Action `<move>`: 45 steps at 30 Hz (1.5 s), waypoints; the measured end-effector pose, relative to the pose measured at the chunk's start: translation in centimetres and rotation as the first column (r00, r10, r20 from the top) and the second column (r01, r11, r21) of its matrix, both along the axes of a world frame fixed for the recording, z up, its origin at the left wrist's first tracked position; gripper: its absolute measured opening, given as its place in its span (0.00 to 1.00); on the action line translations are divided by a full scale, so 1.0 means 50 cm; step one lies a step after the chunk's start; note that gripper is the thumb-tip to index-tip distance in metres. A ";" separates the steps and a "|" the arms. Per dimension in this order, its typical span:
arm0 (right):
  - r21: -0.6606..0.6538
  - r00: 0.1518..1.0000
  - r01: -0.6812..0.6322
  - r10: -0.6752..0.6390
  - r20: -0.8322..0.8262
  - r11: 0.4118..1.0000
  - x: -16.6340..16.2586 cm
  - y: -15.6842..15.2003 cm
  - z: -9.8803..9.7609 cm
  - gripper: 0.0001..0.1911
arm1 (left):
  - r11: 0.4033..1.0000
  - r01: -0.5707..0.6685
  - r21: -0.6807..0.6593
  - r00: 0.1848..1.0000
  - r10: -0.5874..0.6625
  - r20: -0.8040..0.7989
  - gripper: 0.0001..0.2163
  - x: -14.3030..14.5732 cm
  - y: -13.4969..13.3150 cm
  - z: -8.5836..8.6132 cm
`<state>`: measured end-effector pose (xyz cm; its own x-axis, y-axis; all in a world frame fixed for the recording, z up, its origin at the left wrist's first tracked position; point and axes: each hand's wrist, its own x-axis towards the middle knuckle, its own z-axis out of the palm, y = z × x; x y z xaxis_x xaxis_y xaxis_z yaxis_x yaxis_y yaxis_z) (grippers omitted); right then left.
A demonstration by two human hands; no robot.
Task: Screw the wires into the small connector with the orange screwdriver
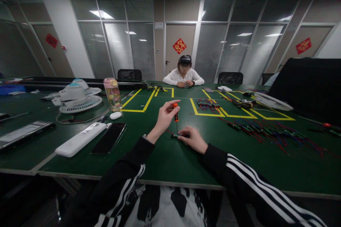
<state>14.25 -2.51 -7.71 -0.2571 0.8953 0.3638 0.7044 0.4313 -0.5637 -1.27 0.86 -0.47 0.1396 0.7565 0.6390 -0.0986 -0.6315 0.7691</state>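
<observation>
Upright in my left hand (166, 116) is a screwdriver (176, 113) with an orange and black handle, my fingers closed around its upper part. Its thin shaft runs down to a small circuit board (174, 136) lying on the green table. My right hand (194, 138) pinches the right end of that board, the fingertips partly covering it. A red wire sticks out from the board's left side. Whether the tip sits in a screw is too small to tell.
Several wired boards (269, 131) lie in a row at right, with another bunch (208, 105) inside yellow tape. On the left are a phone (109, 138), a white power bank (81, 139), a bottle (113, 94) and fans (77, 97). A person (183, 74) sits opposite.
</observation>
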 end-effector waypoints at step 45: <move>0.025 0.995 -0.032 0.034 -0.095 0.999 -0.002 0.002 -0.005 0.12 | 0.986 -0.131 0.106 0.988 0.138 -0.066 0.13 0.004 -0.011 0.002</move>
<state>14.12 -2.42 -7.97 -0.2499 0.8779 0.4085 0.6331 0.4674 -0.6171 -1.04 0.32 -0.37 0.0899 0.7036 0.7049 0.0466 -0.7099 0.7028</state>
